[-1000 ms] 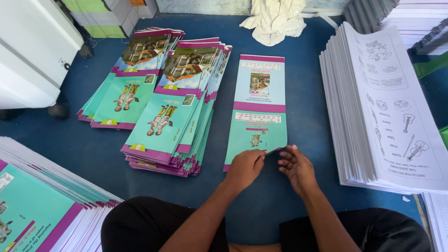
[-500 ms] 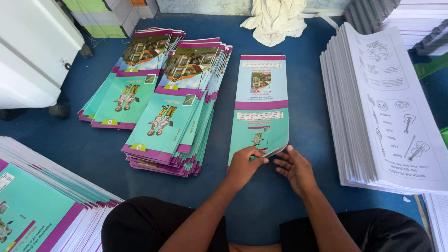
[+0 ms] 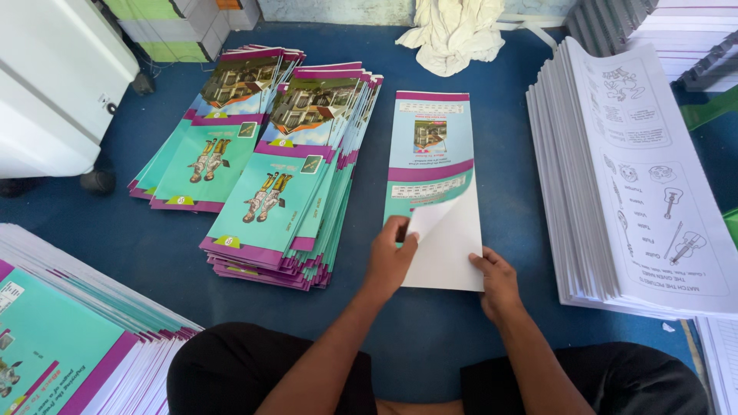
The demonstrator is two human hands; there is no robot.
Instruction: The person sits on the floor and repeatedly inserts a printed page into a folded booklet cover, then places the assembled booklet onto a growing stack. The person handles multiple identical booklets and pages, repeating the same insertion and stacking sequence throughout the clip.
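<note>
On the blue floor [image 3: 492, 338] before my knees, my left hand [image 3: 390, 261] had its fingers pinched on the near corner of a cover [image 3: 430, 165], a long teal and purple sheet lying flat and running away from me. That corner was peeled up and curled back, showing the white underside [image 3: 450, 246]. My right hand [image 3: 498, 280] rested with fingers loosely spread on the near right edge of the same sheet, pressing it down and gripping nothing. Both hands touched the cover; they sat close together, with the white flap between them.

Just left of the cover stood a fanned stack [image 3: 300, 177] of like covers, teal with purple bands and a building picture at the far end. It lay near the single sheet but apart from it. A second, lower stack [image 3: 211, 138] lay just left of that one, its near side overlapped by the first.

Well to the right, a tall pile of white pages [image 3: 638, 177] printed with line drawings leaned outward, apart from the cover, with bare floor between them.

At my near left, another pile [image 3: 61, 338] of teal and purple sheets over white edges reached into the lower corner. Farther left stood a white cabinet [image 3: 54, 84]. At the far edge of the floor lay a crumpled white cloth [image 3: 457, 31]. My black trousers [image 3: 231, 369] showed at the bottom of the view.
</note>
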